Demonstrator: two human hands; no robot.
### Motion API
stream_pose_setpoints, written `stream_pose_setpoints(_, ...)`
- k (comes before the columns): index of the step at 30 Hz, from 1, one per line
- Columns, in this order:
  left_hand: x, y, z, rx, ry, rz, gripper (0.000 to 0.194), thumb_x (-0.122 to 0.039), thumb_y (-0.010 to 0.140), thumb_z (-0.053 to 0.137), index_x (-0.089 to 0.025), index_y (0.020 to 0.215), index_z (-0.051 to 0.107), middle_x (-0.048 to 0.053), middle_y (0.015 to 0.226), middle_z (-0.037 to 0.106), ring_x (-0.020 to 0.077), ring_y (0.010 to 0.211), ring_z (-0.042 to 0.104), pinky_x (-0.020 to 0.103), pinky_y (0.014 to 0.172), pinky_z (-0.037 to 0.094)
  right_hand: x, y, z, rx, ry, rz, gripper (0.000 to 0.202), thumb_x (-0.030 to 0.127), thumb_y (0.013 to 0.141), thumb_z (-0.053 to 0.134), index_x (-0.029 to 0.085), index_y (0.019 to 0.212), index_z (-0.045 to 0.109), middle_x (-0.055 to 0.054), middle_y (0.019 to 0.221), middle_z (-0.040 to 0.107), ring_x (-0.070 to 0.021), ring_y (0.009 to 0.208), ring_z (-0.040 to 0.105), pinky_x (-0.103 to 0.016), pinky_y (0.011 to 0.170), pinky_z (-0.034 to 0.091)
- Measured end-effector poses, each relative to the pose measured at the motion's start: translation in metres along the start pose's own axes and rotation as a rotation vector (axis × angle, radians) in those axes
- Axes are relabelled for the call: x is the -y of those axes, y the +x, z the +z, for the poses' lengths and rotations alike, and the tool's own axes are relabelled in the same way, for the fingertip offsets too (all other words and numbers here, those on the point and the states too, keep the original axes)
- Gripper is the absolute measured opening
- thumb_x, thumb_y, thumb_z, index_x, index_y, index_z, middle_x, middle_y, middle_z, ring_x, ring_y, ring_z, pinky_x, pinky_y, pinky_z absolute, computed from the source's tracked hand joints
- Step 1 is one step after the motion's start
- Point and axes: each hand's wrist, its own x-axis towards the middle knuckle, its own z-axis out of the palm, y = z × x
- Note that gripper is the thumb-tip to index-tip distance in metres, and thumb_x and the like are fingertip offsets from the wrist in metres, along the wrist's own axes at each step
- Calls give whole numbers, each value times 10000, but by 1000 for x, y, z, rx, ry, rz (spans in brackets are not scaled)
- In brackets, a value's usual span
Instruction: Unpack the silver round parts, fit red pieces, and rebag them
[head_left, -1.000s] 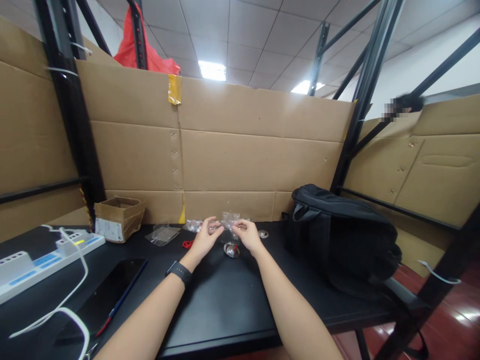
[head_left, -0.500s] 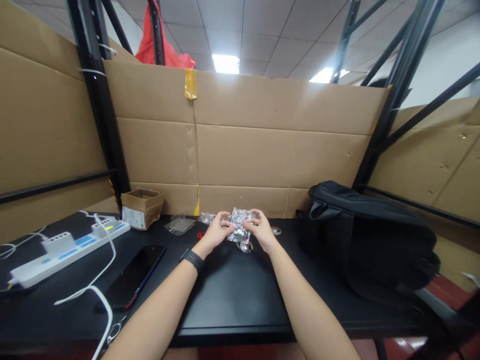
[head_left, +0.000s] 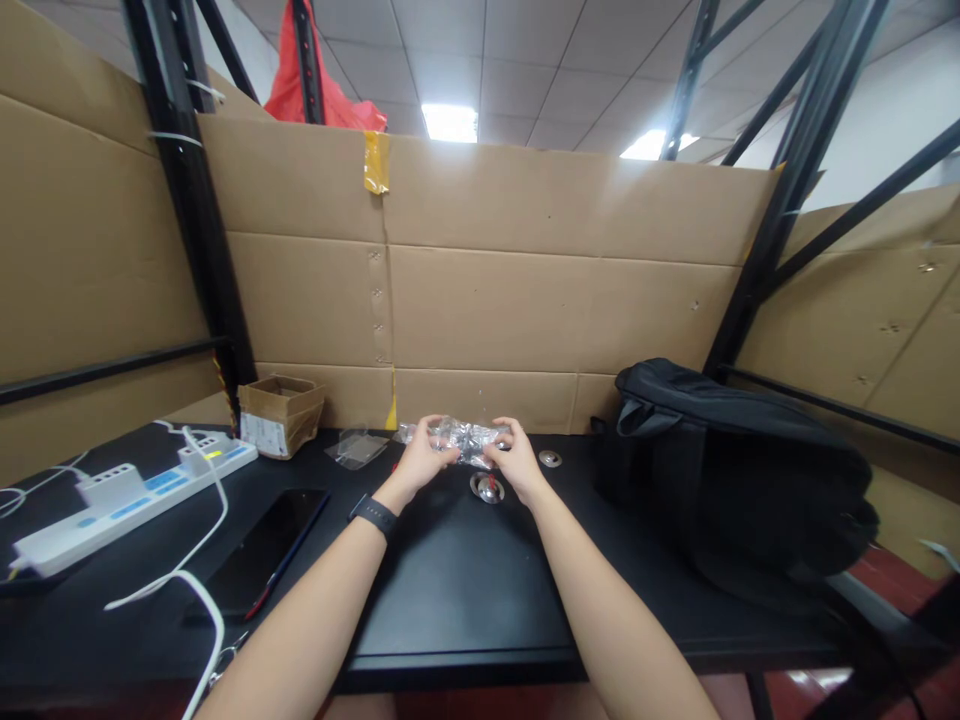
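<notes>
A crinkled, shiny clear plastic bag (head_left: 470, 440) is stretched sideways between my two hands, above the black table. My left hand (head_left: 422, 457) is closed on its left side, thumb toward the middle. On the opposite side, my right hand (head_left: 517, 457) pinches the bag between thumb and fingers. What the bag contains, if anything, I cannot make out. Just below it on the table lies a round shiny metal part (head_left: 488, 488) with a red spot. A small metal ring (head_left: 550, 459) rests to the right of my right hand.
At the left are a white power strip (head_left: 135, 505) with cables, a dark phone (head_left: 270, 550), scissors (head_left: 227, 655) and an opened cardboard box (head_left: 281, 415). Clear plastic pieces (head_left: 358, 448) lie near the cardboard wall (head_left: 487, 310). A black backpack (head_left: 735, 480) stands at the right.
The bag has gone from a bunched, upright shape to a wider, flatter one, pulled out sideways. My hands are slightly farther apart, and the metal part below shows more fully.
</notes>
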Motion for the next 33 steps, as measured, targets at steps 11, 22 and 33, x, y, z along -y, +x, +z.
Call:
stream_pose_setpoints(11, -28, -14, 9, -107, 318, 344, 520, -206, 792, 633, -248, 1289, 485, -14, 825, 692, 155, 735, 669, 283, 770, 499, -13, -1, 9, -19, -115, 33, 479, 333, 663, 757, 245, 1067, 514, 36, 672, 631, -163, 477, 596, -269, 466, 471)
stream_pose_setpoints(22, -24, -5, -20, 2, 476, 356, 552, -193, 745, 655, -260, 1285, 562, -3, 802, 717, 179, 753, 683, 277, 766, 495, -6, -5, 13, 112, -97, 4, 577, 316, 660, 765, 247, 1160, 486, 9, 906, 643, -137, 642, 625, -252, 575, 490)
stream_pose_setpoints(33, -8, 8, -134, -639, 1145, 45, 232, -410, 832, 610, -238, 828, 765, 109, 1057, 689, 317, 1071, 505, 426, 875, 363, -12, 7, -2, -2, -288, -97, 477, 276, 702, 696, 238, 1148, 528, 1, 946, 605, -135, 718, 583, -318, 756, 503)
